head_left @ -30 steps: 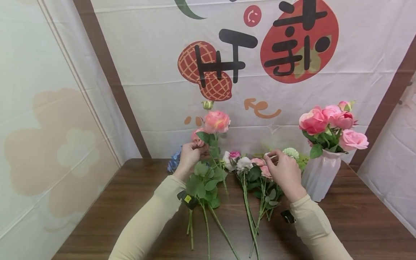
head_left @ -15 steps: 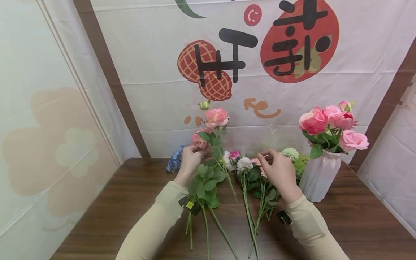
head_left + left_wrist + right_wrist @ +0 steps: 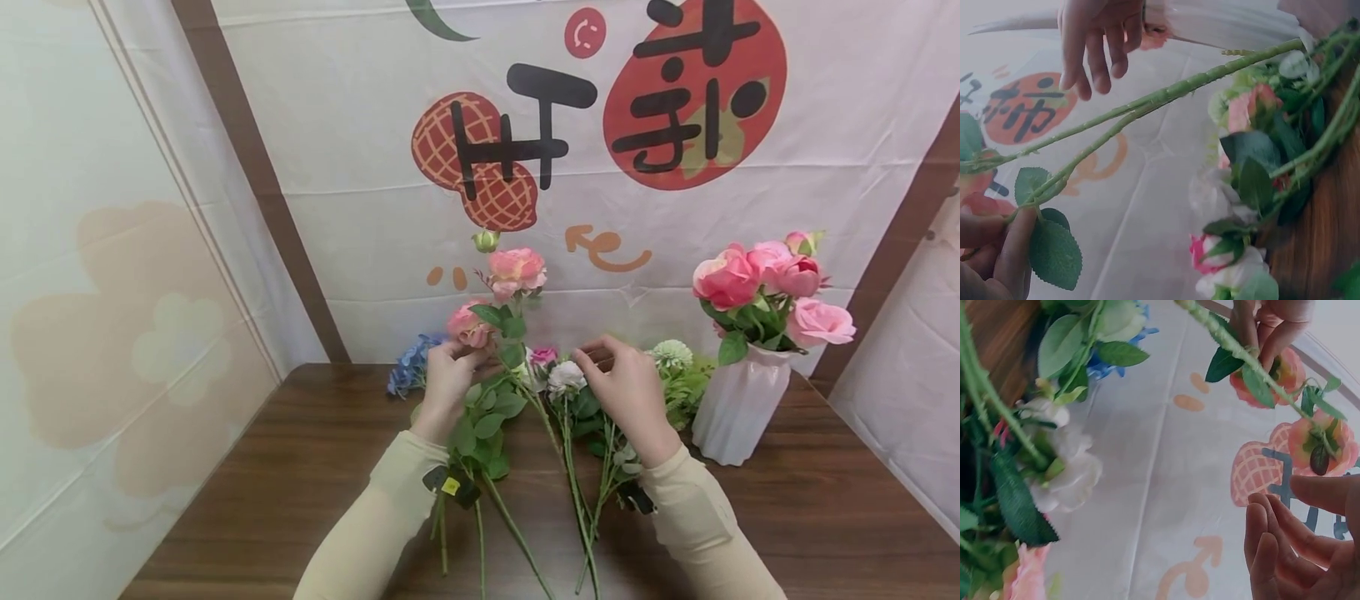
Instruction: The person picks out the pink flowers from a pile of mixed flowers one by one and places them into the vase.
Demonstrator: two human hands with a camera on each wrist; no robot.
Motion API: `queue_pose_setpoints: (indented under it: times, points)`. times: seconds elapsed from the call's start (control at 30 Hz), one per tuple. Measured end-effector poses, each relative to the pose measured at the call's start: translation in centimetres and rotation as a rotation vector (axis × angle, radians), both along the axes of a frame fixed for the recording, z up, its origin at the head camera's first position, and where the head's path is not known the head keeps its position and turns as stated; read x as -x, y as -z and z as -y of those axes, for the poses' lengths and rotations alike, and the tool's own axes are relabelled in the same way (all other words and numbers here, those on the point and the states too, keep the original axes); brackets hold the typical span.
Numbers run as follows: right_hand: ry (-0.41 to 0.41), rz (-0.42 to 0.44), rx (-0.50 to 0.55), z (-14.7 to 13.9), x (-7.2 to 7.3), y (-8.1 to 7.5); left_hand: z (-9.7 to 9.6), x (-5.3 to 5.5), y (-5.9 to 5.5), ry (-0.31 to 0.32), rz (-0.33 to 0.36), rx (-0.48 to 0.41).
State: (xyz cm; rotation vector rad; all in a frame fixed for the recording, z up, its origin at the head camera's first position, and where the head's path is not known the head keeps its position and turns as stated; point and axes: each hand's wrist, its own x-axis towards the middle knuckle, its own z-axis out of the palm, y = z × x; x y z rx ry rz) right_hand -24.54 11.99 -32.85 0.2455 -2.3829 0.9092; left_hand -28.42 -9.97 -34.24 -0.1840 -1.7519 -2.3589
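Observation:
My left hand [image 3: 447, 387] pinches a branching artificial flower stem just under one of its pink peony blooms [image 3: 517, 271]. In the left wrist view the long green stem [image 3: 1169, 94] forks, with serrated leaves [image 3: 1055, 259] beside the pinching fingers. The stem stands upright and tilted, two pink blooms and a green bud [image 3: 486, 241] at its top. Loosely bent and holding nothing, my right hand [image 3: 626, 387] hovers to the right of the stem. Its thumb and fingertips are apart in the right wrist view, below a bloom [image 3: 1322, 444].
A white vase [image 3: 738, 408] with several pink roses [image 3: 816, 321] stands at the right. Between the hands lie white flowers [image 3: 566, 377], with loose stems toward the front of the wooden table [image 3: 300, 475]. Blue hydrangea [image 3: 408, 367] lies back left, a pale green pompom flower [image 3: 671, 354] back right.
My left hand has shifted a little right, and the pink peony stem has moved right with it. My right hand has moved left, away from the vase and closer to the stem.

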Motion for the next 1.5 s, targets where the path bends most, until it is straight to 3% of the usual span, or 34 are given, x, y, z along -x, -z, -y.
queue_pose_setpoints:
  times: [0.63, 0.83, 1.1, 1.5]
  points:
    - [-0.132, -0.135, 0.097, 1.1, -0.7, -1.3, -3.4, -1.0, -0.6, 0.038, 0.000, -0.152]
    - [-0.156, -0.135, 0.110, 1.3, -0.7, -1.7, -4.2, -1.2, -0.8, 0.048, -0.012, -0.176]
    - [-0.159, -0.142, 0.102, 1.2, -0.8, -1.7, -4.7, -1.3, -0.9, 0.043, -0.024, -0.175]
    - [-0.110, -0.133, 0.063, 1.0, -1.0, -1.6, -5.3, -1.4, -0.2, 0.030, -0.014, -0.101]
